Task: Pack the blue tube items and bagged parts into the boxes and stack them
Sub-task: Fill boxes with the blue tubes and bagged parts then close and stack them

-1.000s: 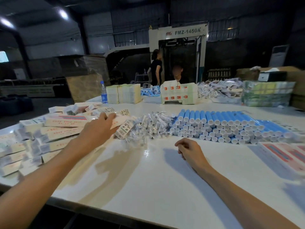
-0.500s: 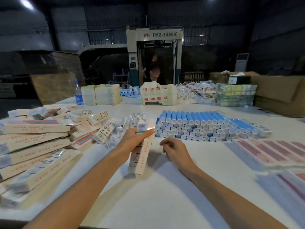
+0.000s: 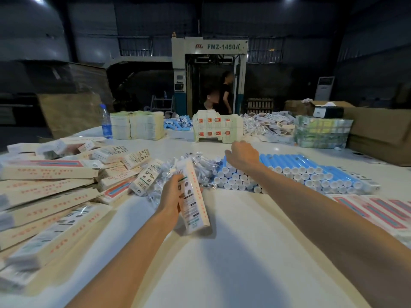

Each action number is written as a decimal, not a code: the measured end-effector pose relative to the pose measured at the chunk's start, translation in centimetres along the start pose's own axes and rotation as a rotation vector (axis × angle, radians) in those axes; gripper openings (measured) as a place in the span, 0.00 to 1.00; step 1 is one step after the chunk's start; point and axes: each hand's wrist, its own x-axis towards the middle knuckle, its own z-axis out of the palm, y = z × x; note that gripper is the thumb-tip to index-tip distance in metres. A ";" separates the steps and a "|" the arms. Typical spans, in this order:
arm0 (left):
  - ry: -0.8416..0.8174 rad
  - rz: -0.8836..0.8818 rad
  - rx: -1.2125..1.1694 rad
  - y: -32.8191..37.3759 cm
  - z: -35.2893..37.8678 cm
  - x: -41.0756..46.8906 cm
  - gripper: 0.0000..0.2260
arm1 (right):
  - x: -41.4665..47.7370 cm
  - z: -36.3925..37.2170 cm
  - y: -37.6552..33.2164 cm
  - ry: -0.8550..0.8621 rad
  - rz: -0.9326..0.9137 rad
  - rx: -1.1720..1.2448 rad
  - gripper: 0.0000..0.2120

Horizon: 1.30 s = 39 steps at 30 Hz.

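My left hand (image 3: 171, 195) grips a long cream box (image 3: 193, 197), held tilted with its far end over the heap of clear bagged parts (image 3: 195, 168). My right hand (image 3: 241, 153) reaches forward over the left end of the stacked blue tubes (image 3: 295, 172), fingers bent down onto the top row; whether it holds a tube is hidden. A loose pile of the same cream boxes (image 3: 49, 196) covers the left of the white table (image 3: 233, 252).
Flat red-and-blue printed boxes (image 3: 375, 210) lie at the right edge. At the far side stand stacks of flat cartons (image 3: 138, 125), a red-marked box stack (image 3: 218, 127), more blue tubes (image 3: 178, 125), a water bottle (image 3: 106, 122) and green bundles (image 3: 322, 132). Two people stand by a machine (image 3: 209, 52).
My left hand has carried a box from the left pile to the table's middle. My right hand has left the table in front of the tubes and reached up onto them.
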 end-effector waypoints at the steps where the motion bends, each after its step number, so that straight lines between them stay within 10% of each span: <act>1: 0.006 0.007 0.007 -0.1 0.0 0.1 0.11 | 1.0 0.5 -0.7 -0.036 -0.005 -0.084 0.18; 17: -0.167 0.181 0.076 -0.2 0.4 0.5 0.13 | 2.9 3.5 -4.0 -0.083 -0.071 -0.568 0.21; 21: -0.202 0.220 0.126 0.0 0.7 0.1 0.15 | 2.7 2.7 -3.6 0.051 -0.024 -0.285 0.34; 30: -0.249 0.340 0.191 0.6 1.6 -1.6 0.26 | -3.9 -3.8 -1.0 0.145 0.006 1.183 0.12; 39: -0.264 0.426 0.272 0.3 2.3 -2.7 0.24 | -7.6 -6.7 -1.5 0.071 -0.231 1.224 0.31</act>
